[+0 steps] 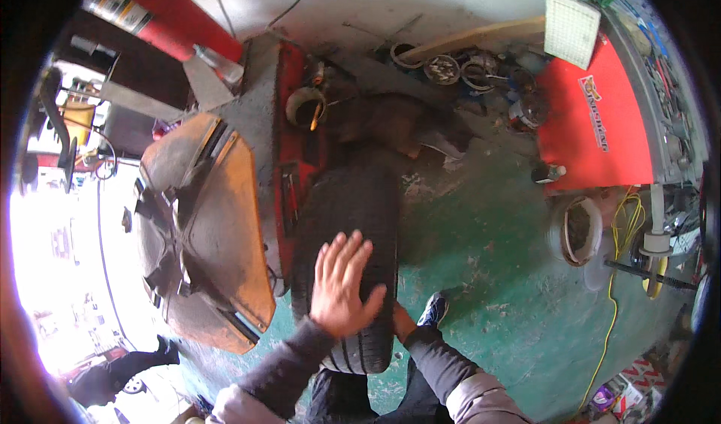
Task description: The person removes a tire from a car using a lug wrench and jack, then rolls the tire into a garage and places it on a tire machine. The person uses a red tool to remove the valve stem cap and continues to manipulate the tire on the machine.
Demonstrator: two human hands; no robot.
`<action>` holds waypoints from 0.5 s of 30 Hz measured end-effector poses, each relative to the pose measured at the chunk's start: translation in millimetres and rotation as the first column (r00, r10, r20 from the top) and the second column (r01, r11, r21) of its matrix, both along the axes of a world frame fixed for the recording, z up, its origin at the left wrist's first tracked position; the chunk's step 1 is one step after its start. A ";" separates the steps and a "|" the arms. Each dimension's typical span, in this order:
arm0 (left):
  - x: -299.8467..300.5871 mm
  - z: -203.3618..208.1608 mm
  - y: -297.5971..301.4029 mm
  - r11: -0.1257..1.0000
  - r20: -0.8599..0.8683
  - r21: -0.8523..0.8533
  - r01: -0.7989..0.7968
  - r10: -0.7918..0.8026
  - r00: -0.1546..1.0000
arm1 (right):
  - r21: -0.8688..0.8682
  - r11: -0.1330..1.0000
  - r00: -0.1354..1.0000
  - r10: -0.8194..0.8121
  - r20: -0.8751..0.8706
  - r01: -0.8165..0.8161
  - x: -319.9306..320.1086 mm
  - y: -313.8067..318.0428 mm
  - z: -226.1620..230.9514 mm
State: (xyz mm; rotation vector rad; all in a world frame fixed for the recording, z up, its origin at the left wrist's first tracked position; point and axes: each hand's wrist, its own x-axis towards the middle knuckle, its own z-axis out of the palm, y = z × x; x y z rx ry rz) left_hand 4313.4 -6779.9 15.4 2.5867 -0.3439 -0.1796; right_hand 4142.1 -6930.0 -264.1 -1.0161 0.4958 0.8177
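A black tire (353,199) stands upright in front of me, its tread facing up. My left hand (344,285) lies over the tread with its fingers stretched out and the thumb apart. At the tire's right side, my right hand (403,322) touches the sidewall; its fingers are hidden by the tire. Just left of the tire is a tire changer's round turntable (203,236), orange-edged with dark clamps.
A red cabinet panel (593,123) stands at right, with a bucket (580,231) and a yellow cord (612,311) near it. Small containers (441,69) line the back wall. A person's dark-clad leg (120,368) shows at lower left. Boxes (638,386) sit at lower right.
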 end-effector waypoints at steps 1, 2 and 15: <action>17.3 -8.7 -0.1 0.994 -0.035 0.109 0.031 -0.027 0.999 | 0.016 0.993 0.986 0.115 -0.119 -0.114 5.2 -6.4 0.0; 23.3 -14.6 2.1 0.993 -0.061 0.108 0.042 -0.035 0.998 | 0.049 0.973 0.952 0.231 -0.200 -0.226 12.3 -15.4 -0.5; 55.8 -41.5 9.3 0.968 -0.129 0.232 0.098 -0.069 0.989 | -0.622 0.629 0.882 -0.382 0.277 0.467 431.3 -317.8 -152.1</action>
